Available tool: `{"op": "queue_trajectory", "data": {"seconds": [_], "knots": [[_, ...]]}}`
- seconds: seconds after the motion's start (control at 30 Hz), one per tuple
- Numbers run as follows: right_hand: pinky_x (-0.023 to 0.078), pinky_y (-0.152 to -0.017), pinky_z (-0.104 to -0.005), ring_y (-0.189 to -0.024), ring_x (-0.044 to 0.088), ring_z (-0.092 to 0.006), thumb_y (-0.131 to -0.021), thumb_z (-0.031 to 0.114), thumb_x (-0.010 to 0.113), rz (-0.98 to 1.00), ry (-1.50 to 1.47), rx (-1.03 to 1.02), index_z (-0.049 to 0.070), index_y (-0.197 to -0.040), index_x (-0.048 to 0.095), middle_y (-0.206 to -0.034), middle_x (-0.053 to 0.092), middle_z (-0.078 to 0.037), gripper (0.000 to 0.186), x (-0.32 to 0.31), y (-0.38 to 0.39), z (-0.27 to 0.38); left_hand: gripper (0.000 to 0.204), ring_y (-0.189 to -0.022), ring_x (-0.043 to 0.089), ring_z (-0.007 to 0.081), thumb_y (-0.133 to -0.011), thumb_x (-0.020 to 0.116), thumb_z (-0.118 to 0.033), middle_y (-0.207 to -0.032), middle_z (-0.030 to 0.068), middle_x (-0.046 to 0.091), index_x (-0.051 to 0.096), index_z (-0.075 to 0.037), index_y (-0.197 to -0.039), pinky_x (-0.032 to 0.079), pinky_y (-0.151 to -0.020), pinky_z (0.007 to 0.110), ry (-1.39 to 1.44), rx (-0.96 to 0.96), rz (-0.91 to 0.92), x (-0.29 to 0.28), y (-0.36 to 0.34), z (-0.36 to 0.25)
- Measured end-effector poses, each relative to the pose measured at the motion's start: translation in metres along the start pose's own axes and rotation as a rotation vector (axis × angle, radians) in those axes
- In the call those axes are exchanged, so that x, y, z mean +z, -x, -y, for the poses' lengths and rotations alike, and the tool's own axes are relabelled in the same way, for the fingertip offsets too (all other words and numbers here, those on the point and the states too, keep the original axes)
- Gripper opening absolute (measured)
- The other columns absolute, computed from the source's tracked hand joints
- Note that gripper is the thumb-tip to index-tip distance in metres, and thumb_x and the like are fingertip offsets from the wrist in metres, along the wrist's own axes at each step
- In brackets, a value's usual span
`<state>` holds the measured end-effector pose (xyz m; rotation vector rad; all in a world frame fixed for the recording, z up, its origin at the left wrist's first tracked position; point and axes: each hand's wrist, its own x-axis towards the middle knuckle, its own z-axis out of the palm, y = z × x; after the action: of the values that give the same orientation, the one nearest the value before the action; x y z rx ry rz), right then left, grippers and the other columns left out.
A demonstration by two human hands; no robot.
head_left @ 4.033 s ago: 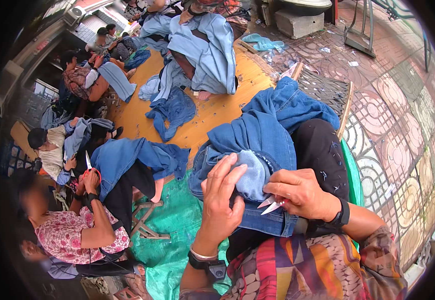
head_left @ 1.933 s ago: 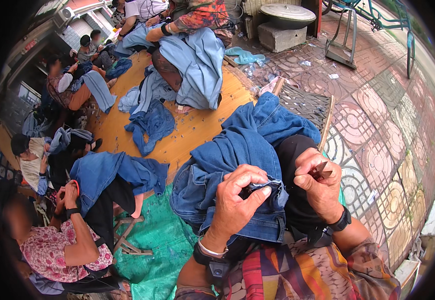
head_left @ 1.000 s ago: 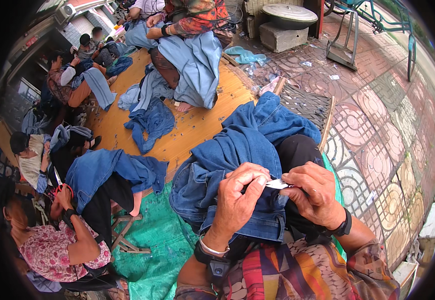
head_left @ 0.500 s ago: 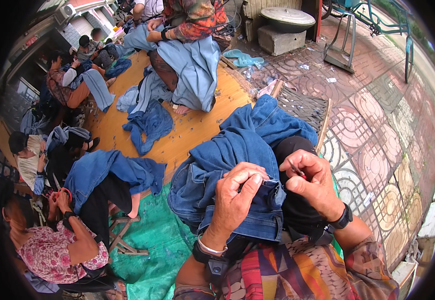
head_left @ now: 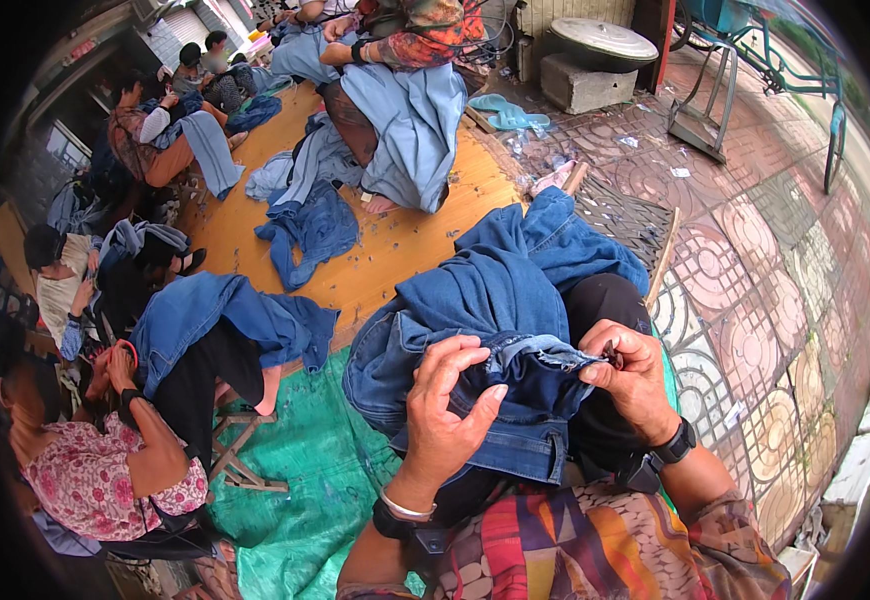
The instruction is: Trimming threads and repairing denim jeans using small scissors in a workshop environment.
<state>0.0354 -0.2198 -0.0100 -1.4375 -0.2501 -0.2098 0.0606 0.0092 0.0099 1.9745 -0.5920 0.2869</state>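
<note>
A pair of blue jeans (head_left: pixel 475 295) lies bunched over my lap, with a frayed, pale edge turned up between my hands. My left hand (head_left: pixel 445 405) is at the left end of that edge, thumb and fingers spread apart; the fingertips are close to the cloth. At the right end, my right hand (head_left: pixel 635 378) pinches the edge between thumb and forefinger. A small dark tool (head_left: pixel 611 353) shows among the right fingers, mostly hidden, so its kind cannot be made out.
A wooden board (head_left: pixel 395 250) beyond my knees bears scraps and another blue garment (head_left: pixel 310 235). Green sheeting (head_left: pixel 295 500) covers the ground at left. Beside me a person in a floral top (head_left: pixel 105 480) works on denim; others sit farther off. A wooden-framed mat (head_left: pixel 630 225) lies ahead right.
My left hand has let go of the jeans' edge and spread its fingers. My right hand, formerly apart from the cloth with the small tool, now grips the edge. The view has shifted slightly.
</note>
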Motion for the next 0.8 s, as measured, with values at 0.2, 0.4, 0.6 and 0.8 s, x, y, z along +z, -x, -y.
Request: {"op": "queue_trajectory", "data": {"seconds": [0.2, 0.4, 0.6, 0.8], "knots": [[0.045, -0.061, -0.0286, -0.072, 0.059, -0.0184, -0.070, -0.002, 0.072, 0.204, 0.253, -0.213, 0.000, -0.081, 0.061, -0.079, 0.060, -0.009, 0.016, 0.000, -0.006, 0.022, 0.034, -0.095, 0.054, 0.0259, -0.074, 0.071, -0.015, -0.099, 0.0097, 0.058, 0.063, -0.004, -0.105, 0.038, -0.084, 0.036, -0.201, 0.038, -0.048, 0.014, -0.011, -0.013], [0.046, -0.056, -0.0299, -0.065, 0.060, -0.0226, -0.060, -0.005, 0.063, 0.235, 0.497, -0.370, 0.005, -0.081, 0.063, -0.077, 0.059, -0.007, 0.023, 0.006, -0.001, 0.028, 0.018, -0.093, 0.054, 0.0236, -0.080, 0.061, -0.013, -0.098, 0.0059, 0.063, 0.066, -0.005, -0.096, 0.037, -0.076, 0.038, -0.468, 0.137, 0.147, 0.010, -0.027, -0.023], [0.044, -0.059, -0.0289, -0.069, 0.059, -0.0196, -0.069, 0.000, 0.076, 0.155, 0.391, -0.189, 0.003, -0.080, 0.061, -0.077, 0.059, -0.009, 0.019, -0.009, 0.004, 0.019, 0.011, -0.069, 0.054, 0.0165, -0.084, 0.057, -0.009, -0.073, 0.0059, 0.060, 0.065, -0.002, -0.084, 0.037, -0.063, 0.031, 0.032, -0.109, 0.120, 0.003, -0.029, -0.002], [0.038, -0.061, -0.0247, -0.070, 0.049, -0.0124, -0.070, 0.003, 0.078, 0.098, 0.188, -0.005, 0.002, -0.085, 0.061, -0.083, 0.057, -0.005, 0.022, -0.020, 0.004, -0.010, 0.012, -0.061, 0.040, 0.0029, -0.082, 0.059, -0.007, -0.068, -0.0060, 0.051, 0.064, 0.002, -0.077, 0.031, -0.056, 0.022, 0.668, -0.548, 0.009, 0.007, -0.015, -0.011]]}}
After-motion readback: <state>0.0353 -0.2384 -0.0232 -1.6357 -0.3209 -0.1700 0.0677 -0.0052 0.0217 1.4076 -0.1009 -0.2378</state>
